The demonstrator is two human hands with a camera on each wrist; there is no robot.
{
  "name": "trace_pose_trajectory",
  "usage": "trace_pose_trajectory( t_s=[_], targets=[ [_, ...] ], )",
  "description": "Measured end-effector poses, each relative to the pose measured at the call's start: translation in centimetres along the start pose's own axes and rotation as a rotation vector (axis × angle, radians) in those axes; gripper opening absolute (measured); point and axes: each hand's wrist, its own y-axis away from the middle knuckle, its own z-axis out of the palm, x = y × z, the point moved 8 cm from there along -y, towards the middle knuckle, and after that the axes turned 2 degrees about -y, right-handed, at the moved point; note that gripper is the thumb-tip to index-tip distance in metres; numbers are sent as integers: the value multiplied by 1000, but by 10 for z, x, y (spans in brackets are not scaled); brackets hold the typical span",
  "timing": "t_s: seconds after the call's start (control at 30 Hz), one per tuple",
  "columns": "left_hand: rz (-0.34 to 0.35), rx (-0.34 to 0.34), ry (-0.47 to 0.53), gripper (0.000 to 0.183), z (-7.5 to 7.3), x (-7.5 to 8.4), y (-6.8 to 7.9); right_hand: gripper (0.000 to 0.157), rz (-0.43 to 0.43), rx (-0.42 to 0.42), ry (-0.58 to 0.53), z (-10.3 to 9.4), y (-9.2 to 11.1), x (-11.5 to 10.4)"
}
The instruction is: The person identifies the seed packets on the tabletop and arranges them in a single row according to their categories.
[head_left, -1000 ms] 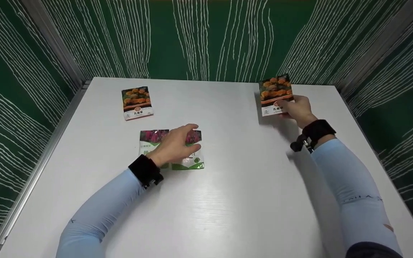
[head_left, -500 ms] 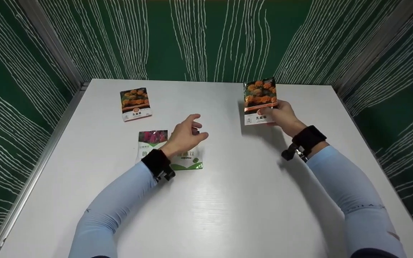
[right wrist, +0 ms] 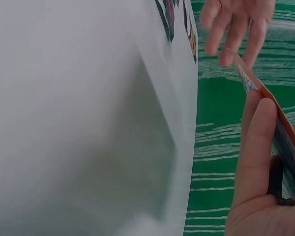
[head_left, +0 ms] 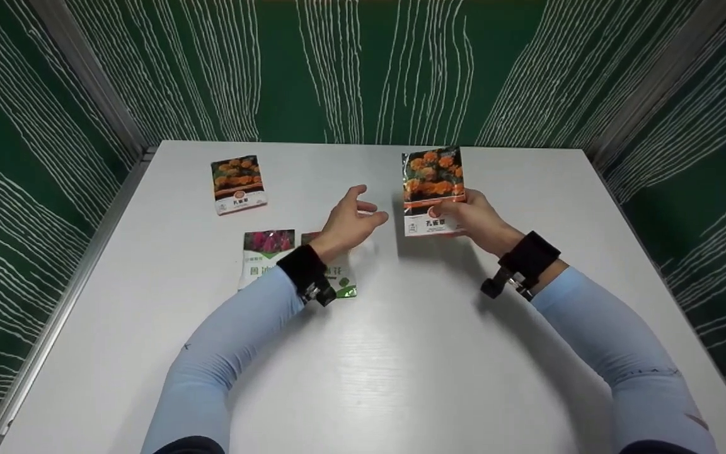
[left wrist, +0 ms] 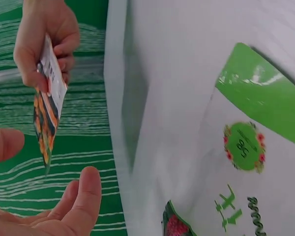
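We are seeing a flower packet being held above the table, leaning back, its shadow falling on the white top. Orange blooms are filling its upper part, and below an orange stripe the white band is carrying the black characters 孔雀草; the smaller print is staying too fine for us to read. The right hand is pinching its lower right corner, thumb lying across the front and fingers pressing together behind. Just beside it, apart from the packet, the left hand is reaching towards it with thumb and forefinger spread wide and the other fingers bending slightly.

Under the left wrist, two green-and-white packets are lying side by side: the left packet is showing magenta flowers and green lettering we are not making out, while the right packet is being partly covered by the hand and wristband. In the left wrist view, a round green badge on one of them is reading something like "5g". Farther back on the left, a matching orange-flower packet is resting on the table, also bearing 孔雀草. Behind everything, green walls with white streaks are standing.
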Motion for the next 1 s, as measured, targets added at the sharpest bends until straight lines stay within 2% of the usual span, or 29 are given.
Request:
trace_pose_trajectory(
  t_s=[0.2, 0.47, 0.6, 0.73, 1.0],
  targets=[
    [-18, -67, 67, 86, 16, 9, -9, 45, 1, -35, -7, 14, 6, 2],
    [-12, -121, 75, 88, 34, 13, -12, 46, 13, -89, -50, 33, 15, 5],
    [19, -134, 81, 94, 34, 14, -10, 45, 26, -99, -44, 38, 16, 9],
    [34, -126, 80, 97, 30, 14, -5, 52, 35, -80, -21, 34, 15, 13],
    [4, -138, -62, 115, 24, 2, 5, 78, 20, -90, 55, 33, 16, 18]
  ],
)
